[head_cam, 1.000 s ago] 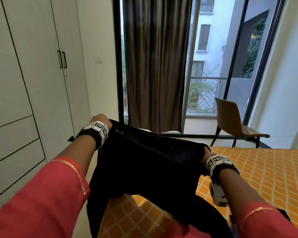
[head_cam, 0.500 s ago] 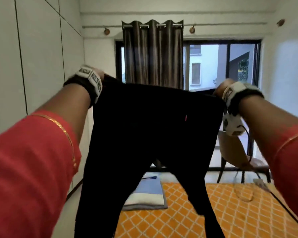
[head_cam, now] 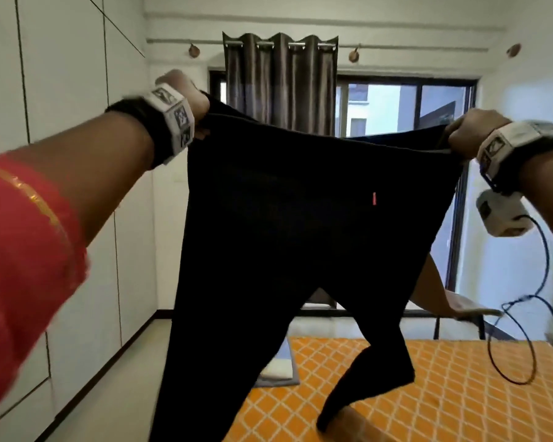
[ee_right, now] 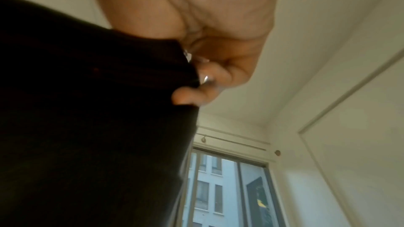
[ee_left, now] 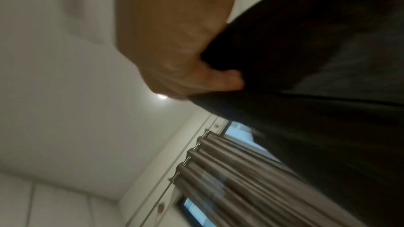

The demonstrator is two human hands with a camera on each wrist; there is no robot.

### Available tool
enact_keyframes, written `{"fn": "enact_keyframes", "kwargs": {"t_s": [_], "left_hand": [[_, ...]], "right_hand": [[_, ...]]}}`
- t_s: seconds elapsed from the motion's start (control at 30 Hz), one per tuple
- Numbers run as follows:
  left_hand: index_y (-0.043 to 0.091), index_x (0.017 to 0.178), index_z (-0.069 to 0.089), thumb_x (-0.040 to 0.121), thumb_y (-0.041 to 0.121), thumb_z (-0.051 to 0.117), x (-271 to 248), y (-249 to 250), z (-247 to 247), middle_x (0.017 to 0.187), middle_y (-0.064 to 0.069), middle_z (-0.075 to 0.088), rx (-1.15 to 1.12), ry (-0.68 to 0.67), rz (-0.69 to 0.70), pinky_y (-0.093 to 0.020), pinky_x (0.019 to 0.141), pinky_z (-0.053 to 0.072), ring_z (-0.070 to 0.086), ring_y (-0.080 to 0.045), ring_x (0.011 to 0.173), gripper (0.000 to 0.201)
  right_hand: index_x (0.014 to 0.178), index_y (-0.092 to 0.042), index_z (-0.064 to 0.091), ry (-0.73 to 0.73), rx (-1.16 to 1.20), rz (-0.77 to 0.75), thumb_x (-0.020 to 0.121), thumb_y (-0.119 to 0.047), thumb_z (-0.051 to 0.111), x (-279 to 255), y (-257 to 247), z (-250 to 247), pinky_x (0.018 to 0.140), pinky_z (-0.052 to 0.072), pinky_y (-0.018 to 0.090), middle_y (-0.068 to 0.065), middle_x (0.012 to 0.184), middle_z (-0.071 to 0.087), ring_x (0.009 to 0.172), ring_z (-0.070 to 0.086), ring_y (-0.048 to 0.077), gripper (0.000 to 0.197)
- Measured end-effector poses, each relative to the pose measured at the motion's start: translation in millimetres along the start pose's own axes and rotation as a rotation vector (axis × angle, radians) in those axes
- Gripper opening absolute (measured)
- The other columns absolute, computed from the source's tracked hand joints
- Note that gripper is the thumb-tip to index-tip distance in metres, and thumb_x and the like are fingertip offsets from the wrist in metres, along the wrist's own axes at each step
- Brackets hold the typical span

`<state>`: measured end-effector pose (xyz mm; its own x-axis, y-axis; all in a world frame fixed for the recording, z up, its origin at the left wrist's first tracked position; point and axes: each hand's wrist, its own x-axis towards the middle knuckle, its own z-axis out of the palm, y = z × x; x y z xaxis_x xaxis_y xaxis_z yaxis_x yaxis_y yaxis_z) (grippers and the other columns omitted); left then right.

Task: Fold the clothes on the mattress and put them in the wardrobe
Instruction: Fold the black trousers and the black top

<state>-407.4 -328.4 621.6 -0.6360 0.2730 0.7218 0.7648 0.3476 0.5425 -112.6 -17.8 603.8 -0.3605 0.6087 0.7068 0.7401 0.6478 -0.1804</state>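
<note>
Trousers (head_cam: 300, 224), black and full length, are now hanging spread by the waistband at the centre of the head view, where a second ago you were holding them low and bunched just above the mattress (head_cam: 454, 393). You are raising both arms, so the waistband is stretching nearly taut between your fists and the two legs are dropping free toward 6 o'clock.

Your left hand (head_cam: 186, 97) is gripping the waistband corner at 10 o'clock, fingers curled tight round the cloth (the left wrist view is showing the thumb pressed over a gathered fold). Your right hand (head_cam: 470, 132) is gripping the opposite corner at 2 o'clock in the same closed fist, with fabric pinched between thumb and fingers in the right wrist view.

The right leg is kinking at the knee and its hem is touching the orange patterned mattress at 5 o'clock; the left leg is hanging straight and running out of frame at 7 o'clock.

Judged from this pose, you are shaking the garment out to square it before the first fold, so folding proper is not yet started. The wardrobe (head_cam: 61, 154) is standing at 9 o'clock, doors shut. A folded pile (head_cam: 281, 368) of blue and white cloth is lying at the mattress edge, partly hidden behind the left leg. Bringing the two corners together would likely stack the legs.
</note>
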Motion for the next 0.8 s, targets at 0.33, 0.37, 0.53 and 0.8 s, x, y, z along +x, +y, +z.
{"fn": "enact_keyframes", "kwargs": {"t_s": [0.33,0.37,0.53,0.8], "left_hand": [[0.003,0.086,0.073,0.078,0.004,0.059,-264.7,-178.9,80.5,0.08,-0.015,0.07,-0.176,-0.572,-0.114,-0.025,0.053,0.052,0.064,-0.011,0.057,0.016],[0.0,0.086,0.072,0.078,0.004,0.057,-292.9,-199.0,87.4,0.082,-0.018,0.069,-0.156,-0.653,-0.201,-0.03,0.054,0.053,0.065,-0.014,0.057,0.018],[0.016,0.074,0.077,0.09,-0.003,0.06,-401.4,-246.5,74.2,0.081,0.003,0.073,-0.148,-0.767,-0.482,-0.034,0.056,0.058,0.07,-0.024,0.063,0.03],[0.039,0.089,0.074,0.077,0.041,0.071,-473.8,-241.0,45.2,0.119,0.021,0.06,-0.229,-0.469,-0.146,-0.01,0.082,0.047,0.06,0.009,0.102,0.012]], "right_hand": [[0.087,-0.025,0.068,-0.714,0.008,-0.196,0.081,-0.006,0.06,-250.1,98.0,143.0,0.077,0.046,0.033,-0.003,0.103,0.064,0.092,0.062,0.023,0.021],[0.085,-0.036,0.066,-0.83,0.029,-0.235,0.077,-0.012,0.058,-282.1,106.4,163.7,0.077,0.047,0.031,-0.011,0.108,0.063,0.092,0.062,0.015,0.026],[0.092,-0.079,0.051,-0.902,0.355,-0.228,0.075,-0.025,0.064,-407.3,148.5,213.5,0.082,0.041,0.004,-0.052,0.115,0.047,0.1,0.06,-0.012,0.058],[0.1,-0.041,0.071,-0.233,0.622,-0.001,0.083,-0.012,0.067,-471.0,151.6,180.0,0.092,0.045,0.017,-0.03,0.113,0.065,0.107,0.058,-0.009,0.034]]}}
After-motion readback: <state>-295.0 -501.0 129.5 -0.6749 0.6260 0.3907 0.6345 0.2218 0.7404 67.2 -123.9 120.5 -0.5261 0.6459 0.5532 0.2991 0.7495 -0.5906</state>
